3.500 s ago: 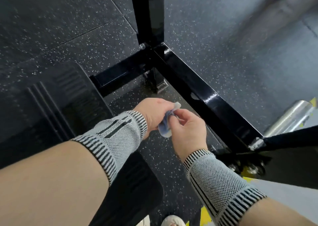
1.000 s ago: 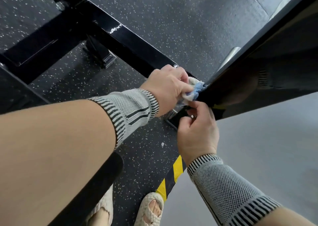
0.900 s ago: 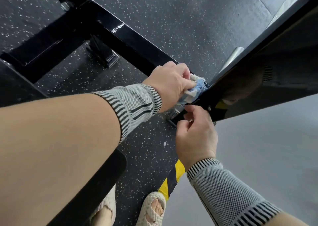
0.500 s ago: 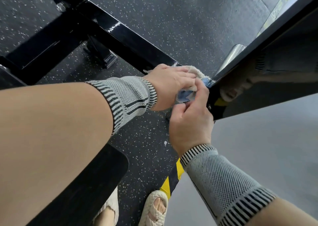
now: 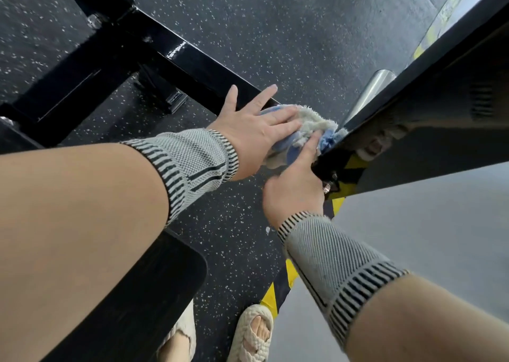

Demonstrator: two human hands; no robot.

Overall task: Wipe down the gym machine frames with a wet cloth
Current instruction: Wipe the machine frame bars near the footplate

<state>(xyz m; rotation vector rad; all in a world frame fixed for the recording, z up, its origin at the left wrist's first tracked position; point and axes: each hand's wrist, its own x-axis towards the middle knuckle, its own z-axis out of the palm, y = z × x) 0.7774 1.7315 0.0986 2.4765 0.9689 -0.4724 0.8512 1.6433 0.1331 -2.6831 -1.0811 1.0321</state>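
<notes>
A white and blue cloth is bunched against the lower end of a glossy black slanted frame beam. My left hand lies flat on top of the cloth with its fingers straight and spread. From below, my right hand holds the cloth: one digit stretches up along it and the other fingers curl out of sight at the beam's end. A black floor beam of the same machine runs diagonally behind my left hand.
A chrome tube pokes out behind the slanted beam. A black padded edge sits under my left forearm. Yellow and black tape marks where the speckled rubber floor meets grey floor, next to my sandalled feet.
My left hand has opened from a curled grip and now lies spread over the cloth. The cloth has spread out towards the beam's end. My right hand stays on it from below.
</notes>
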